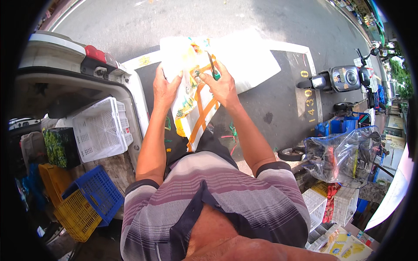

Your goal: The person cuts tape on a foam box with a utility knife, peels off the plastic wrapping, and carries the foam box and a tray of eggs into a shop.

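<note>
A white foam box [193,125], crossed by strips of orange tape, is in front of my body. Printed plastic film [187,101] with green and yellow marks lies along it. My left hand [166,87] grips its left side, thumb on top near the film. In my right hand [223,85] is a knife with a green handle [216,75], its dark blade [210,60] pointing away from me. The right thumb presses beside the film and tape. A large white panel [249,62] spreads to the right. Strong glare hides where the white parts meet.
On the left, an open vehicle holds a white plastic crate [99,130], a blue crate [98,192] and a yellow crate [78,213]. A scooter [344,79] stands at right. Nearer are a clear plastic cover [343,156] and white baskets [346,204]. Cord scraps [233,130] lie on the asphalt.
</note>
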